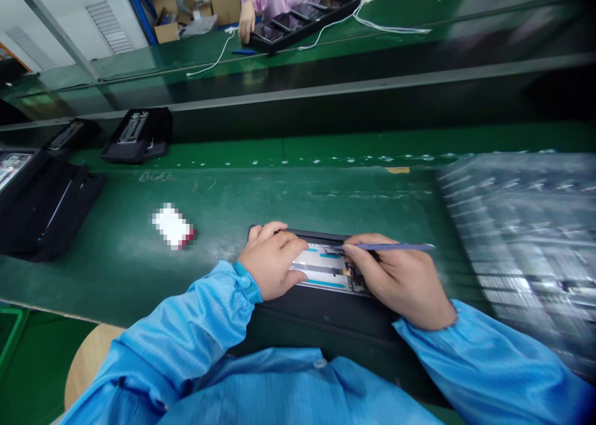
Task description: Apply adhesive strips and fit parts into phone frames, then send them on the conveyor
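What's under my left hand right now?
An open electronic device on a black base runs partly under your left hand. Blue strips show on its uncovered part; whatever your hand covers can't be seen.

Remotely I saw the left hand on an apparently opened device, the right hand holding a slim purple tool.

Green workbenches and opened devices show an electronics workshop.
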Tool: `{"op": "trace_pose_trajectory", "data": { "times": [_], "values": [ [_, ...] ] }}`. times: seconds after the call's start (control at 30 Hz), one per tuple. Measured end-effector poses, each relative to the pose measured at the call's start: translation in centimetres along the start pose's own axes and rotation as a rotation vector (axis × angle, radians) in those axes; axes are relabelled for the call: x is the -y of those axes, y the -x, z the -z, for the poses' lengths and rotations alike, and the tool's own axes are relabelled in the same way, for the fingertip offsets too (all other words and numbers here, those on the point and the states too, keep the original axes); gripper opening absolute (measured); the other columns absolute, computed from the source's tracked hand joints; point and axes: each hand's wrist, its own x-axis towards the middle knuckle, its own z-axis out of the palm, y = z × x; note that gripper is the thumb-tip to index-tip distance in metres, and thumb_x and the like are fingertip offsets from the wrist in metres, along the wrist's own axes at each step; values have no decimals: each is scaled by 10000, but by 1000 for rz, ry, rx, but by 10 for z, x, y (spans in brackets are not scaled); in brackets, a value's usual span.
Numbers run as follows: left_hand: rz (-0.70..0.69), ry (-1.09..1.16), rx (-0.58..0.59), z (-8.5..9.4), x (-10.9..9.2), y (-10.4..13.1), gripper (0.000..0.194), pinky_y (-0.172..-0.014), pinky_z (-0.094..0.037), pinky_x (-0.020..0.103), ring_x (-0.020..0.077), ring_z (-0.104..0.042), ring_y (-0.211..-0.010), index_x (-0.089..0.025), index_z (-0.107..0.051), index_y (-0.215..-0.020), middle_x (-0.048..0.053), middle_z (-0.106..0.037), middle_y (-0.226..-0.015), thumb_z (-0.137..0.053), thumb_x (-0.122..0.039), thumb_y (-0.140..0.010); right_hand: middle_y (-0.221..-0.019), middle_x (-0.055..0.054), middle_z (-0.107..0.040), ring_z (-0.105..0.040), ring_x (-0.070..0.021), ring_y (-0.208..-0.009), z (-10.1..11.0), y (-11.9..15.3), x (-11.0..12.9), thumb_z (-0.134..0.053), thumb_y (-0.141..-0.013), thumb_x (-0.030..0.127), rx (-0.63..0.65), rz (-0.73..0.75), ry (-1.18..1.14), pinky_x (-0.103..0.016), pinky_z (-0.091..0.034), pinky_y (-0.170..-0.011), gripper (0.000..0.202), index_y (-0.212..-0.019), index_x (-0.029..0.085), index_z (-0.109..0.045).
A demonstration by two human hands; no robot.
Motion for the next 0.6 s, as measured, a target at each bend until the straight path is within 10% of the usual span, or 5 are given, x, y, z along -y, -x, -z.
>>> {"op": "trace_pose_trajectory", "data": {
  "times": [0.6],
  "values": [
    [-4,31,-8,-2,1,0,472,-1179,-393,624,401,-489,-1494,-255,-711,-1334,117,-746,-1388,-841,-395,-903,-906,-28,-782,-752,-197,-801,4,-4,1,-580,-1072,328,29,-9,-4,-328,-587,-766,179,-993,249,-719]
  ]
}}
